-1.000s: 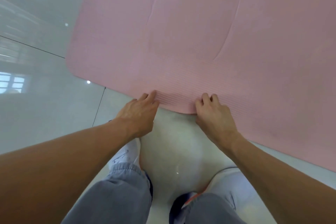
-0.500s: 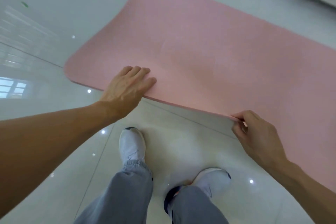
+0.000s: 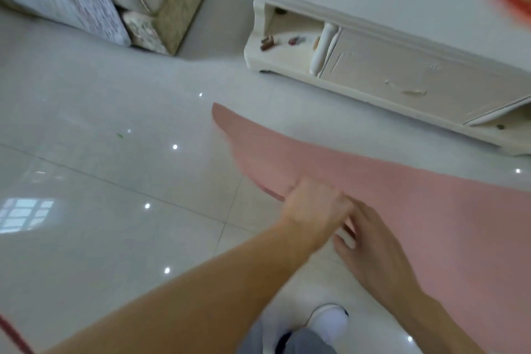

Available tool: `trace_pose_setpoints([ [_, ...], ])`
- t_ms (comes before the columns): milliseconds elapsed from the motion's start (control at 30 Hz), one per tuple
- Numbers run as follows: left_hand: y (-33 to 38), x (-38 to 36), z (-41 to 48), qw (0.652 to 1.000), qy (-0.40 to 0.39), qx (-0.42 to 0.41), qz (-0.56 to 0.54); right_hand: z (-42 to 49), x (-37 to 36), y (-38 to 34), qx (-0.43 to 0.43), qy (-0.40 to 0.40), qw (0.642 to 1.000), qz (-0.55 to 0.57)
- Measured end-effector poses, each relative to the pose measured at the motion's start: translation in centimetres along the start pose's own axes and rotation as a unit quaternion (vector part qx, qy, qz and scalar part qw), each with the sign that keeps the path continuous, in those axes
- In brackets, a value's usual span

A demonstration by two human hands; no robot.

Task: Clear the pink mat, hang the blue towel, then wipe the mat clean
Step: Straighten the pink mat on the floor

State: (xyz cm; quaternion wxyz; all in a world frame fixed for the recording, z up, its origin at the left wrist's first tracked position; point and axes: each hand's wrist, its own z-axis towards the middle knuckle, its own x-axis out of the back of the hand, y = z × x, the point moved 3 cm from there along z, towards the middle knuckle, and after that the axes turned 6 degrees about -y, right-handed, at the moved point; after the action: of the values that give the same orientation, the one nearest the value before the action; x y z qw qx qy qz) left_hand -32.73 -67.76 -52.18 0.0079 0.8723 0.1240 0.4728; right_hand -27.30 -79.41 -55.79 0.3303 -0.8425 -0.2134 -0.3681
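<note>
Both hands grip the mat (image 3: 402,204) edge, lifted off the floor (image 3: 115,210): left hand (image 3: 313,207) clenched on it, right hand (image 3: 370,250) pinching beside. Keep grips apart, lift evenly, avoid creasing near cabinet (image 3: 402,66).

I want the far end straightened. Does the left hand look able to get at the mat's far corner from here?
Probably not without stepping forward. The left hand grips the pink mat at its near edge beside the right hand; the far corner lies well beyond, though only bare floor lies between.
</note>
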Motion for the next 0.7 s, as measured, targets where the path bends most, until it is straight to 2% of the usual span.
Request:
trace_pose_setpoints([
  [133, 1.8, 7.0, -2.0, 0.999, -0.014, 0.023, 0.031, -1.0, 4.6, -2.9, -0.087, -0.018, 0.996, -0.006],
  [300, -1.8, 13.1, -6.6, 0.999, 0.028, -0.003, 0.045, -3.9, 10.0, -4.3, -0.076, 0.009, 0.997, 0.030],
  [433, -4.4, 16.3, -9.3, 0.994, 0.077, -0.069, -0.040, -6.5, 13.3, -5.0, -0.106, 0.046, 0.991, 0.067],
  [533, -6.7, 18.2, -10.2, 0.984, 0.064, -0.021, -0.163, -7.9, 15.2, -6.0, -0.149, 0.041, 0.984, 0.088],
  [600, -6.7, 19.2, -10.7, 0.983, 0.053, -0.004, -0.175, -8.5, 16.1, -7.2, -0.163, 0.004, 0.982, 0.093],
  [700, -4.9, 20.7, -11.4, 0.987, 0.043, -0.020, -0.157, -8.9, 19.0, -10.6, -0.105, -0.009, 0.987, 0.119],
])
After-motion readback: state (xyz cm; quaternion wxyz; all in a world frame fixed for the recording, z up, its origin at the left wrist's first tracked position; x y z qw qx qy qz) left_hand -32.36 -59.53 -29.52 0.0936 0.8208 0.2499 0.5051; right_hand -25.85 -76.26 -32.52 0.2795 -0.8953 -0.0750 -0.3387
